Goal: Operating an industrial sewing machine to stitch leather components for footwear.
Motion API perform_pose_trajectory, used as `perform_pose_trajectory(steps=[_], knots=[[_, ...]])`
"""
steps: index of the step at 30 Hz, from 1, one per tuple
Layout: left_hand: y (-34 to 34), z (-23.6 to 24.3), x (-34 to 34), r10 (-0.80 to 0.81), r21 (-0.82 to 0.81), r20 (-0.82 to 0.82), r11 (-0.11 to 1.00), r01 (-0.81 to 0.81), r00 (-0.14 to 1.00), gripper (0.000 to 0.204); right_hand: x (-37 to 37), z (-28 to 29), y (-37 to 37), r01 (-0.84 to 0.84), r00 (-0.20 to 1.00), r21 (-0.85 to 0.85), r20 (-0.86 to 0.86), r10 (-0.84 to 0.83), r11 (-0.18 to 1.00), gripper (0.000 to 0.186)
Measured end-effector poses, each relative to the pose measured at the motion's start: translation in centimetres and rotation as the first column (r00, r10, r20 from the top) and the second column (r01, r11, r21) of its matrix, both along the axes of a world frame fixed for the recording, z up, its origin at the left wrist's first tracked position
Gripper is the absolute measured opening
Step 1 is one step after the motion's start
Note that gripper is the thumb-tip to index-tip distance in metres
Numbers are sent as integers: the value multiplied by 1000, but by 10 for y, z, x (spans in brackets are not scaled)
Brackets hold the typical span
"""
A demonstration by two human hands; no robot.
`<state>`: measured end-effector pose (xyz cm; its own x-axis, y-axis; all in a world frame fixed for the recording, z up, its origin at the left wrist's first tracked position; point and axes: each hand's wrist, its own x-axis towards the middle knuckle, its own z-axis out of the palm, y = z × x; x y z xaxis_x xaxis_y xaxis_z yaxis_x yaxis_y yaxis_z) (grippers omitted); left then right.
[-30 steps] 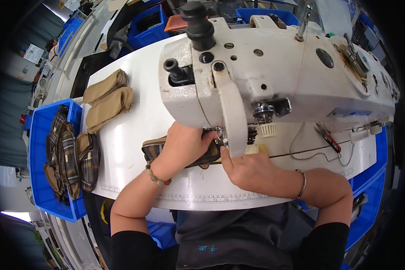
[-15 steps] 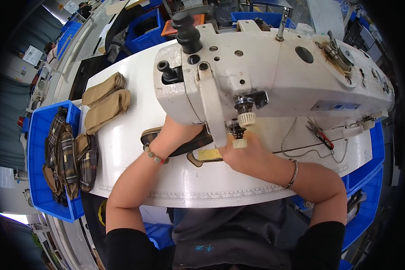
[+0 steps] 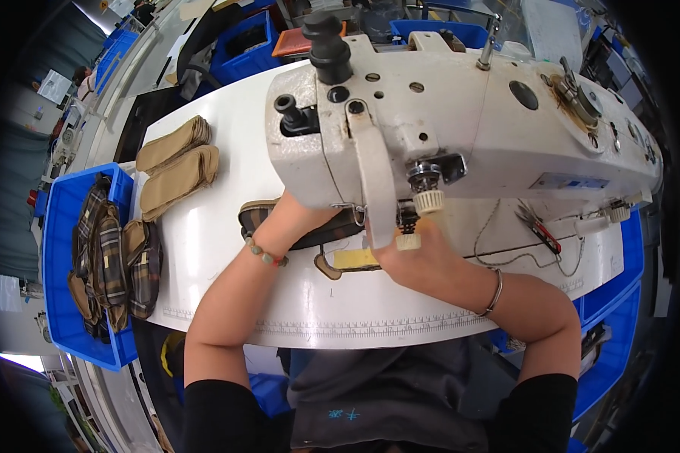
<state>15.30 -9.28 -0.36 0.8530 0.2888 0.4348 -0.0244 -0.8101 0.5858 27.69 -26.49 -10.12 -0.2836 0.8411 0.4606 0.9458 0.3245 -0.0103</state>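
A dark plaid fabric piece with a tan edge, shaped like a slipper upper point(image 3: 254, 214), lies on the white table under the head of a sewing machine point(image 3: 431, 113). My left hand point(image 3: 304, 217) rests over it, its fingers hidden behind the machine head. Close to the needle area, my right hand point(image 3: 423, 260) has its fingers curled in, partly covered by the tension knobs; what they grip cannot be seen. Between the hands, a yellow plate point(image 3: 353, 260) and a small tan-edged curved piece point(image 3: 326, 266) show on the table.
Two stacks of tan sole-shaped pieces point(image 3: 177, 177) lie at the left. Beside them a blue bin point(image 3: 60, 249) holds several plaid uppers point(image 3: 109, 253). Thread snips point(image 3: 538, 229) and a loose grey cord point(image 3: 482, 245) lie at the right. A printed ruler point(image 3: 355, 329) follows the front edge.
The view has shifted slightly, so the machine head appears further right. Both hands stay beneath it, and the plaid piece remains under my left hand.
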Motion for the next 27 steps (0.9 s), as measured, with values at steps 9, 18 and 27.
perform_pose_trajectory(steps=[9, 18, 27], knots=[[9, -6, -3, 115, 213, -28, 971, -106, 993, 30, -5, 45, 0, 118, 993, -24, 29, -118, 993, 36], [-17, 4, -45, 26, 389, -165, 920, 41, 986, 25, -2, 39, -1, 219, 976, -198, 55, -212, 956, 21], [-6, 6, -43, 40, 168, -219, 986, -3, 975, 19, 8, 35, 8, 152, 903, 14, -409, -133, 988, 21]])
